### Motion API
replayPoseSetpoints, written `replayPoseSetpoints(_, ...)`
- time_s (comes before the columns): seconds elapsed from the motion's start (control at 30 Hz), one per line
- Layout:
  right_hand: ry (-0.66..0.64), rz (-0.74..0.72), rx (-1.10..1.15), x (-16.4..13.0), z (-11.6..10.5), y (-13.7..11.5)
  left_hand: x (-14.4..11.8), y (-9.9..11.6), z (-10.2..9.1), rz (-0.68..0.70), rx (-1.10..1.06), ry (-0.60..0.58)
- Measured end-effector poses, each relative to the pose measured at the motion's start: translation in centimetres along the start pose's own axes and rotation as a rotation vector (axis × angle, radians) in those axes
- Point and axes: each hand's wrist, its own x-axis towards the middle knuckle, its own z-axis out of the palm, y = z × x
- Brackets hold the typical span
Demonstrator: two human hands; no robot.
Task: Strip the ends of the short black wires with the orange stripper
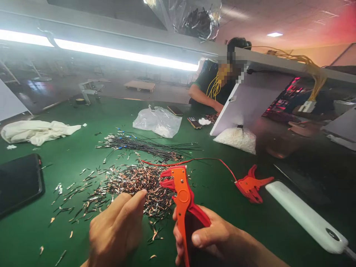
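My right hand (214, 233) is wrapped round the handles of an orange-red wire stripper (183, 194), its jaws pointing left. Just left of the jaws, my left hand (118, 226) is closed, thumb and forefinger together; whatever they may pinch is too small or hidden to make out. Beneath and beyond both hands spreads a heap of short cut wire ends (139, 181), black with bare copper. Behind that heap lies a bundle of long black wires (141, 144) with metal terminals and a few blue tips.
A second orange tool (253, 184) with a red cord lies at right, beside a long white-handled tool (306, 215). A dark phone-like device (20, 183) rests at left, near white cloth (39, 131). Beyond are a plastic bag (158, 120) and another person (211, 87).
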Motion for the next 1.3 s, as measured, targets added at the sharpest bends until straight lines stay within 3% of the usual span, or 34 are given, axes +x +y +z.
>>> replayPoseSetpoints(0.23, -0.041, 0.022, 0.088, -0.4, 0.3, 0.3, 0.1, 0.1, 0.2, -0.050, -0.041, -0.088)
replayPoseSetpoints(0.5, -0.157, 0.081, 0.086, -0.4, 0.2, -0.8, 0.0, 0.4, -0.2, -0.110, -0.038, -0.031)
replayPoseSetpoints(0.8, -0.246, 0.084, 0.059, -0.8, -0.1, 0.0, 0.7, 0.8, -0.4, -0.078, -0.102, 0.042)
replayPoseSetpoints(1.17, -0.251, 0.115, 0.022, -0.7, -0.2, -0.3, 1.5, 1.0, -0.6, -0.091, -0.257, 0.023)
replayPoseSetpoints(1.3, -0.153, 0.090, 0.020, -0.8, 0.2, 0.1, 1.9, 1.2, -0.8, -0.124, -0.266, 0.007)
